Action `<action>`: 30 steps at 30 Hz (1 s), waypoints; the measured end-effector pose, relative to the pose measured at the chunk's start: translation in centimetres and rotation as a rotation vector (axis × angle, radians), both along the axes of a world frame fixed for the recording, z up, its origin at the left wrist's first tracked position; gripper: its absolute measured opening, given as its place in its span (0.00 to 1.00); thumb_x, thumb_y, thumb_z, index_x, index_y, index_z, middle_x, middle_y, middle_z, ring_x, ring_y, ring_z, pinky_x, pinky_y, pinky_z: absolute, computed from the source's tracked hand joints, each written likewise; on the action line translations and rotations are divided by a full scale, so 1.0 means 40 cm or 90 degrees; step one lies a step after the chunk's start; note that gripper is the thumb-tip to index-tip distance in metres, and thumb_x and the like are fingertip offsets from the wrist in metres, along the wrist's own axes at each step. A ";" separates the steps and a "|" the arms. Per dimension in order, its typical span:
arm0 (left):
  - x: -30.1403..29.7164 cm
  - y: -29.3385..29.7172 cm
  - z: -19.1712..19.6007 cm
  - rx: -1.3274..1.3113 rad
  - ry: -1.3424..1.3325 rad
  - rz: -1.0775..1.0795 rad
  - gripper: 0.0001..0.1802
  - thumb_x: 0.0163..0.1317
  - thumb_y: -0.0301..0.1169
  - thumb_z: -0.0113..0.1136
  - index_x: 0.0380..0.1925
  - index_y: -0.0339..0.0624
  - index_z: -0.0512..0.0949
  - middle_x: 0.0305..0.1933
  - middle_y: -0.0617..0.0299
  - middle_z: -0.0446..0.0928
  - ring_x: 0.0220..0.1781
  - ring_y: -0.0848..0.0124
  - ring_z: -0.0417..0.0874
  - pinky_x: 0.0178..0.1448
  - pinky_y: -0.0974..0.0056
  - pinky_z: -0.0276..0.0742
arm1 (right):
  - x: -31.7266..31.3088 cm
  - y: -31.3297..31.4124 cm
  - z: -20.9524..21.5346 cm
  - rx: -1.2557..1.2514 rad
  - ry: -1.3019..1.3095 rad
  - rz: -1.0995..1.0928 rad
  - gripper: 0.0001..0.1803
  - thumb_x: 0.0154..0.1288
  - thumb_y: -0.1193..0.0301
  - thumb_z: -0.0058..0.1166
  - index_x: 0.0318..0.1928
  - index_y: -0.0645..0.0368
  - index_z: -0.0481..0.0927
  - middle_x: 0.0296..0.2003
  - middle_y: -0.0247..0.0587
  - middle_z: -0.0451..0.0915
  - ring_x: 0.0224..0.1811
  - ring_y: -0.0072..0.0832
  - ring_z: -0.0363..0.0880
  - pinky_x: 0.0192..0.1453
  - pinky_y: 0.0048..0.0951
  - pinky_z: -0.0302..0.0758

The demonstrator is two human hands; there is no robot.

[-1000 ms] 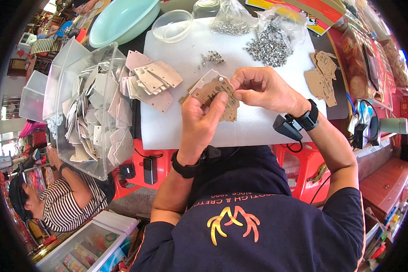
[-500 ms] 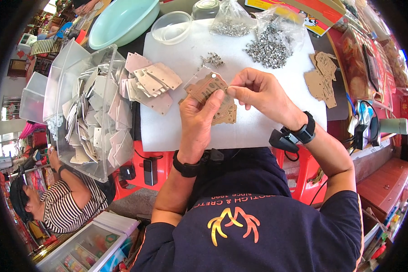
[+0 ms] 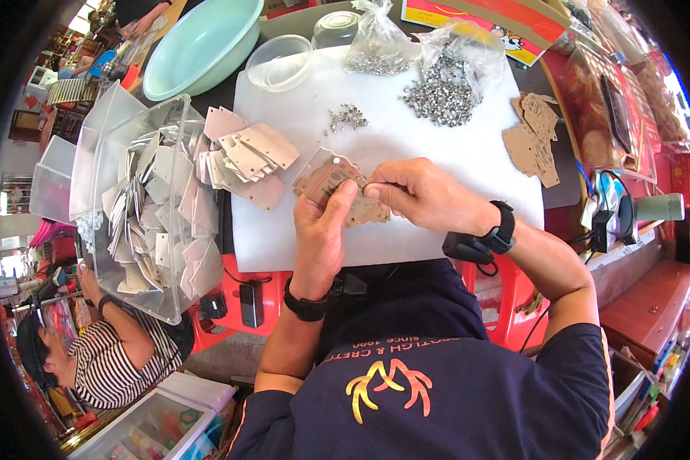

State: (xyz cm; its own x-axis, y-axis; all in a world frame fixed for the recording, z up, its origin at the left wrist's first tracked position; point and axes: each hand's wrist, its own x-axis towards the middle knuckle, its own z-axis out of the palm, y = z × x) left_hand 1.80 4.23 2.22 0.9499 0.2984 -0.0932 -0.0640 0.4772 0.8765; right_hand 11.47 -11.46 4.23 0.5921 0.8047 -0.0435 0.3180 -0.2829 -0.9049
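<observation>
My left hand (image 3: 323, 230) is closed on a brown printed card (image 3: 326, 178) with holes at its edges, the thumb lying over its face. A small white round stud (image 3: 336, 161) sits at the card's upper edge. My right hand (image 3: 429, 195) is pinched at the card's right edge; whatever lies between its fingertips is too small to make out. More brown card shows beneath the fingers, partly hidden. Beyond the card, a small group of metal studs (image 3: 348, 117) lies on the white foam sheet (image 3: 284, 241).
A pile of pale cards (image 3: 253, 157) lies left, beside a clear bin (image 3: 178, 295) of similar cards. Bagged metal studs (image 3: 441, 96), a clear round tub (image 3: 280, 63) and a pale green basin (image 3: 203, 50) stand behind. Brown cards (image 3: 537, 138) lie right. A person in stripes (image 3: 123, 356) is at left.
Both hands and the card have shifted slightly down and left in view, as has the scene around them. My right fingers have curled more tightly and remain against the card's right edge.
</observation>
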 end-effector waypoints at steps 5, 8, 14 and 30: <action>-0.017 0.022 -0.023 0.128 0.019 0.014 0.12 0.68 0.28 0.57 0.48 0.34 0.77 0.44 0.65 0.79 0.44 0.78 0.78 0.49 0.70 0.75 | 0.042 0.005 0.002 0.014 -0.151 0.033 0.12 0.67 0.66 0.55 0.34 0.65 0.80 0.25 0.55 0.78 0.26 0.47 0.78 0.33 0.41 0.73; -0.028 0.029 -0.032 0.065 0.021 0.035 0.13 0.68 0.28 0.57 0.49 0.33 0.77 0.45 0.64 0.79 0.45 0.78 0.78 0.50 0.69 0.75 | 0.110 -0.010 0.016 -0.022 -0.211 -0.041 0.08 0.64 0.69 0.56 0.34 0.62 0.80 0.27 0.50 0.81 0.31 0.47 0.81 0.36 0.40 0.76; -0.033 0.039 -0.035 0.038 0.017 -0.002 0.13 0.68 0.27 0.56 0.50 0.32 0.77 0.46 0.63 0.80 0.45 0.77 0.79 0.52 0.69 0.75 | 0.238 -0.061 0.002 -0.259 -0.481 -0.102 0.05 0.61 0.70 0.54 0.34 0.57 0.80 0.30 0.46 0.80 0.35 0.46 0.81 0.39 0.45 0.76; -0.032 0.046 -0.037 0.050 0.032 -0.020 0.13 0.68 0.28 0.57 0.50 0.34 0.77 0.45 0.65 0.79 0.44 0.79 0.78 0.50 0.70 0.75 | 0.252 -0.052 -0.024 -0.277 -0.724 0.019 0.03 0.60 0.73 0.57 0.32 0.58 0.81 0.32 0.43 0.76 0.29 0.40 0.80 0.33 0.39 0.77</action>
State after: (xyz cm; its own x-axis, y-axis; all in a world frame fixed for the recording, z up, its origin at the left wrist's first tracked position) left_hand 0.51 6.05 0.73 0.9535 0.2773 -0.1182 -0.0055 0.4080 0.9130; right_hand 21.57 -13.55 3.26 0.4500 0.8659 0.2184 0.8790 -0.4726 0.0626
